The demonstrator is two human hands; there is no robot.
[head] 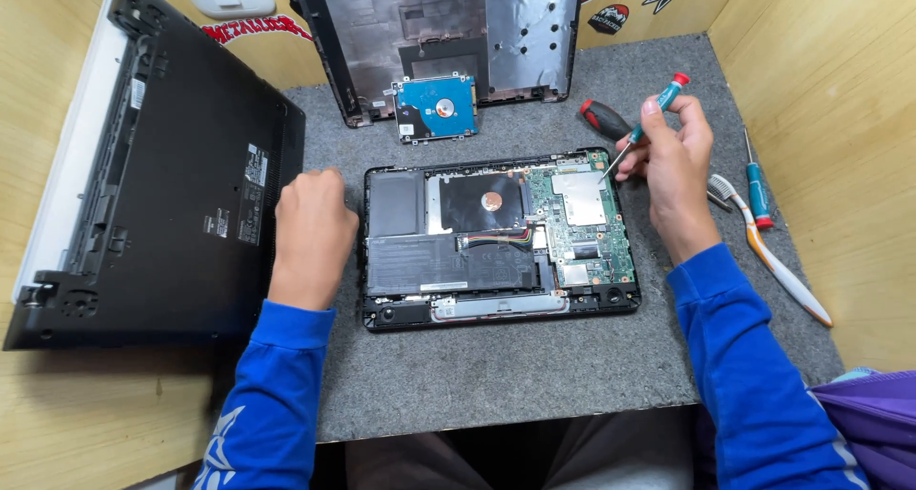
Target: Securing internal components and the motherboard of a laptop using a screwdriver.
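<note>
Now your right hand (673,161) pinches a teal screwdriver (647,125), tip on the green board in the open laptop (496,237) at frame centre. Your left hand (310,228), curled and holding nothing, steadies its left edge. A blue drive (436,107) sits above.

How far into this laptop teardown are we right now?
Done: the bottom cover is off and leans against the back wall, and a hard drive lies loose on the mat. In hand: the right hand holds a small screwdriver tip-down on the green board, while the left hand rests beside the open laptop. Left: battery and board remain seated.
</note>
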